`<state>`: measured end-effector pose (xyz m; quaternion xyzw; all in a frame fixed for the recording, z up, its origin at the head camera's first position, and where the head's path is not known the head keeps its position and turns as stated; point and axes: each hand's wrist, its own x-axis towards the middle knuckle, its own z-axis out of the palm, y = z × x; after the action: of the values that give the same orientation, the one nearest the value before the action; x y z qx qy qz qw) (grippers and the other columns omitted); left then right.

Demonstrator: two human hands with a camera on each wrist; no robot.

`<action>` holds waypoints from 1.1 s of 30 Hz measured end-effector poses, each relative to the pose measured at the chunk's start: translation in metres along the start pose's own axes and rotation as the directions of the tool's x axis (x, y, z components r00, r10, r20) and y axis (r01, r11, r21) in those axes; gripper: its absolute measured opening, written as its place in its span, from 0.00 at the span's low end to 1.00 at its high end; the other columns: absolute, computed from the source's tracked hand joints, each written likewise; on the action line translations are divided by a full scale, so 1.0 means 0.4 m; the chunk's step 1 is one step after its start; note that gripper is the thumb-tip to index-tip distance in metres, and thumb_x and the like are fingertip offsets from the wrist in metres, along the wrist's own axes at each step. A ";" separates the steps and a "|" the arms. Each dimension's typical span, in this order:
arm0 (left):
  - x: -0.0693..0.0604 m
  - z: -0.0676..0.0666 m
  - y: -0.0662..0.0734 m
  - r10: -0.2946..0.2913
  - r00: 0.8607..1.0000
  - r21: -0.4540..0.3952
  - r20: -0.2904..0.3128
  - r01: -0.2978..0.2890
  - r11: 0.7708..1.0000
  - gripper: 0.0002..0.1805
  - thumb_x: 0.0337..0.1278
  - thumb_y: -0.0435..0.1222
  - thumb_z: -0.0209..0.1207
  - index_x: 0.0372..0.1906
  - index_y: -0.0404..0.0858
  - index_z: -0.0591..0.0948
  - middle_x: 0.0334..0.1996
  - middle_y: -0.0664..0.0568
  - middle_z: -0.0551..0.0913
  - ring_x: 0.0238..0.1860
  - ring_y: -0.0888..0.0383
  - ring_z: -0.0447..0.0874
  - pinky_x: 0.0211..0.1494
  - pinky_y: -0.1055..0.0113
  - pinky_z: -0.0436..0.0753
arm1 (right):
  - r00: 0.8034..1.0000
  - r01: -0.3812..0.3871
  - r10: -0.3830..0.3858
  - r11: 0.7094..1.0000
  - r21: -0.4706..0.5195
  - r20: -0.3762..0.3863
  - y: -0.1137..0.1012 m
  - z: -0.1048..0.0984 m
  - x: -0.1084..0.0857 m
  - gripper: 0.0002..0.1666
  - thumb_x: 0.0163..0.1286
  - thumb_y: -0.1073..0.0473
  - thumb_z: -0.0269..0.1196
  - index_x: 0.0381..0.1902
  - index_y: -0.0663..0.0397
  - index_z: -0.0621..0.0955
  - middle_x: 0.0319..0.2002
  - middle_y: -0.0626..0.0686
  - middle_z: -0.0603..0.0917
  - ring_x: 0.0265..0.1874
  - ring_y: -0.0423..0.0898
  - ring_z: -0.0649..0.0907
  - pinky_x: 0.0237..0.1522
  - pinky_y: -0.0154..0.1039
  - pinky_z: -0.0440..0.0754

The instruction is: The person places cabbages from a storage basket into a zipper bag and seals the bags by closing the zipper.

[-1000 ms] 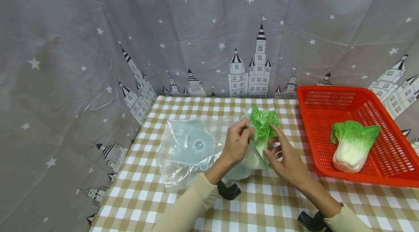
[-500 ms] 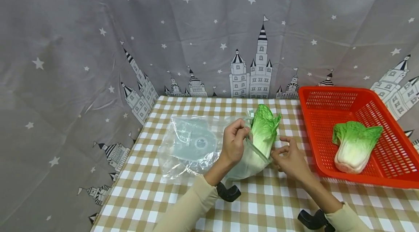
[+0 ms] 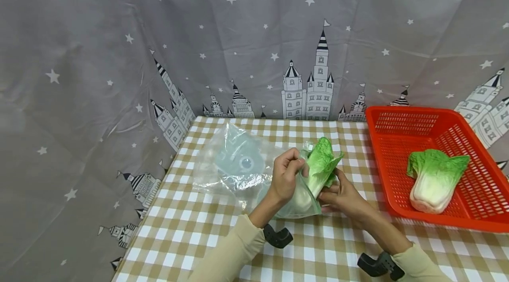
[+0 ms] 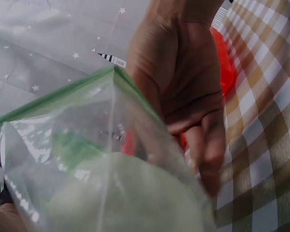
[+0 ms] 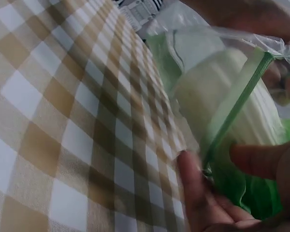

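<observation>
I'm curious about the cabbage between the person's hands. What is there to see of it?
The cabbage has crinkled, bright green leaves fading to a smooth, whitish base. It is tilted, its base inside a see-through bag with a green strip along the mouth; its leafy end sticks out. The right hand appears to hold it by the leafy part, while the left hand pinches the bag's mouth beside it. Whether it is real or a model, I can't tell.

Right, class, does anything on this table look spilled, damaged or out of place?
I see no spill or damage. Only the clear plastic on the table's left looks untidy, crumpled and peaking at the back. The cabbage leans out of the green-edged bag, only partly inside.
</observation>
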<state>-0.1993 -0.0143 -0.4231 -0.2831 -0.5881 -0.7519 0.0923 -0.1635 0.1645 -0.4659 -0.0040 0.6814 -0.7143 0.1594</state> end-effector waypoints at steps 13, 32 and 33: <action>-0.005 0.005 0.005 0.036 0.999 -0.101 0.009 -0.035 0.994 0.12 0.58 0.28 0.44 0.20 0.28 0.63 0.14 0.38 0.69 0.20 0.57 0.71 0.29 0.71 0.71 | 0.973 0.012 -0.011 1.000 0.004 -0.230 -0.016 0.037 0.009 0.61 0.57 0.74 0.67 0.77 0.51 0.42 0.39 0.66 0.84 0.29 0.47 0.85 0.34 0.43 0.85; 0.031 -0.039 0.022 0.009 0.991 -0.269 -0.136 -0.046 0.962 0.12 0.58 0.27 0.40 0.20 0.27 0.57 0.14 0.56 0.71 0.18 0.61 0.71 0.31 0.69 0.72 | 0.918 0.286 -0.313 0.948 -0.140 -0.243 -0.094 0.009 -0.015 0.53 0.60 0.80 0.58 0.76 0.54 0.46 0.29 0.60 0.84 0.24 0.42 0.83 0.28 0.39 0.83; 0.036 -0.044 0.026 0.001 0.989 -0.278 -0.145 -0.042 0.960 0.12 0.58 0.27 0.39 0.20 0.29 0.57 0.14 0.56 0.71 0.18 0.61 0.71 0.30 0.70 0.72 | 0.900 0.326 -0.361 0.930 -0.172 -0.245 -0.107 0.002 -0.018 0.51 0.60 0.80 0.58 0.75 0.54 0.48 0.29 0.62 0.83 0.24 0.43 0.83 0.28 0.39 0.83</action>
<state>-0.2120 -0.0312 -0.4093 -0.2452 -0.4642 -0.8450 0.1014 -0.1658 0.1662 -0.4227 -0.0362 0.7293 -0.6801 -0.0649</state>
